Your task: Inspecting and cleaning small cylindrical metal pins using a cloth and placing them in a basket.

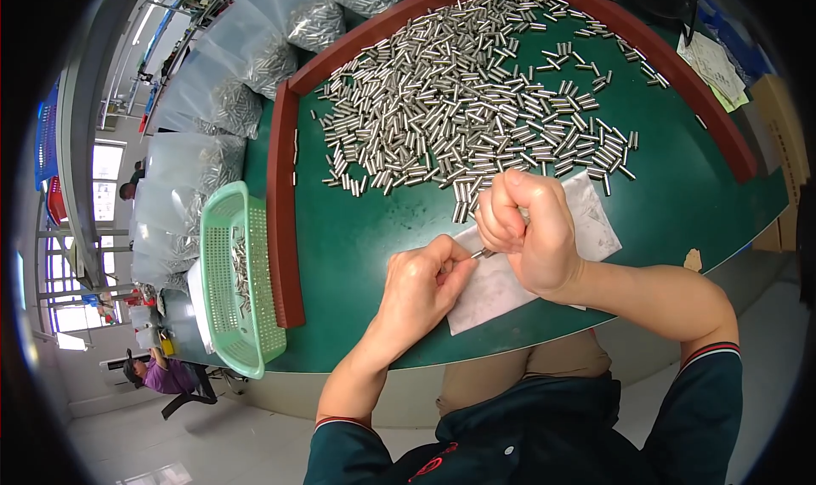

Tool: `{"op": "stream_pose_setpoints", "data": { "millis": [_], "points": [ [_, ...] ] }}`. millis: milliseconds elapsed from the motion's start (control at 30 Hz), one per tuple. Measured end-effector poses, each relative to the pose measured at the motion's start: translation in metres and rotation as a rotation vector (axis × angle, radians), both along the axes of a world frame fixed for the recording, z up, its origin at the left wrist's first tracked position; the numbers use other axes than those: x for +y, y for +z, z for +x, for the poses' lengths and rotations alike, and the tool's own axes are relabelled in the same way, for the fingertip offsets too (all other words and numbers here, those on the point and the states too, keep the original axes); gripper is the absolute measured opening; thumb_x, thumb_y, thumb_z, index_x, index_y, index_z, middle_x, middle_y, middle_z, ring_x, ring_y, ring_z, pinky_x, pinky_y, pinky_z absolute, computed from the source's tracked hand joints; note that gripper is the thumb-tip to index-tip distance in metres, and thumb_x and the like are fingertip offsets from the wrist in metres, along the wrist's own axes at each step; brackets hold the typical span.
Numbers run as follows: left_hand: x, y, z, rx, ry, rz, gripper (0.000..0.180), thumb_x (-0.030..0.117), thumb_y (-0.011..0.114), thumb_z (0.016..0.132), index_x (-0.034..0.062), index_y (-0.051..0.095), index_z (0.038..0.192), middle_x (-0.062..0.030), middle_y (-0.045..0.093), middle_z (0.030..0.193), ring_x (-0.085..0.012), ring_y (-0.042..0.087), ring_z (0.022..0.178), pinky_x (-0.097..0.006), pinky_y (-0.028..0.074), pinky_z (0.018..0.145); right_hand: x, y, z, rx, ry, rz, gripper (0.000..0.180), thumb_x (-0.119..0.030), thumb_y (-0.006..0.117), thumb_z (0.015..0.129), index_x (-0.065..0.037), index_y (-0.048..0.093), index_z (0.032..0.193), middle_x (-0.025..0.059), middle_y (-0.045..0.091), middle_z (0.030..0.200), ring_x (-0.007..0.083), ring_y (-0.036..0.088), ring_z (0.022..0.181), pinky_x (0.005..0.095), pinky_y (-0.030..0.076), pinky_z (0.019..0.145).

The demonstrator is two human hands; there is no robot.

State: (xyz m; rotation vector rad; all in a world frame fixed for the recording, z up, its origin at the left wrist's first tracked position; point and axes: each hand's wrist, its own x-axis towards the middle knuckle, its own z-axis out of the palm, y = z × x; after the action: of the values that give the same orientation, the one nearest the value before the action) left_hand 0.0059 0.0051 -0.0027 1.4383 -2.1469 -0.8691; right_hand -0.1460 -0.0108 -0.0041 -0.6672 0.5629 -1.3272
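Observation:
Between finger and thumb, my left hand (416, 285) pinches a small metal pin (482, 253). My right hand (534, 234) is closed like a fist right at the pin's other end; whatever its fingers hold is hidden. Both hands are over a pale, stained cloth or sheet (480, 302) on the green tabletop (357, 255). Just beyond them spreads a large heap of short shiny metal pins (450, 102), with several loose ones lying at its near edge by my right hand.
A red-brown raised border (285, 221) frames the heap at left, back and right. Left of it stands a light green plastic basket (274, 336) holding some pins. Clear bags of metal parts (234, 107) line the far left. A person in purple (170, 376) sits in the background.

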Motion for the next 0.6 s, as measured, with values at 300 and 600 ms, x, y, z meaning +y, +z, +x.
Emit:
{"op": "stream_pose_setpoints", "data": {
  "millis": [300, 600],
  "points": [
    [-0.0001, 0.0011, -0.0006, 0.021, -0.003, 0.035, 0.012, 0.005, 0.063, 0.071, 0.0013, 0.053, 0.067, -0.0088, 0.048, 0.047, -0.0202, 0.047, 0.039, -0.03, 0.037, 0.041, 0.004, 0.0001, 0.0001, 0.07, 0.011, -0.051, 0.032, -0.018, 0.035, 0.082, -0.007, 0.031, 0.052, -0.0014, 0.031, 0.049, 0.0063, 0.027, 0.047, 0.0227, 0.024, 0.043],
    [-0.0038, 0.0022, -0.0011, 0.069, -0.01, 0.035, 0.011, 0.005, 0.062, 0.071, 0.0006, 0.053, 0.067, -0.011, 0.051, 0.05, -0.0242, 0.05, 0.042, -0.032, 0.039, 0.042, 0.0063, -0.0006, 0.0064, 0.208, -0.013, -0.179, 0.032, -0.016, 0.038, 0.082, -0.004, 0.032, 0.054, -0.0002, 0.033, 0.05, 0.0069, 0.028, 0.049, 0.0244, 0.026, 0.044]
  ]
}}
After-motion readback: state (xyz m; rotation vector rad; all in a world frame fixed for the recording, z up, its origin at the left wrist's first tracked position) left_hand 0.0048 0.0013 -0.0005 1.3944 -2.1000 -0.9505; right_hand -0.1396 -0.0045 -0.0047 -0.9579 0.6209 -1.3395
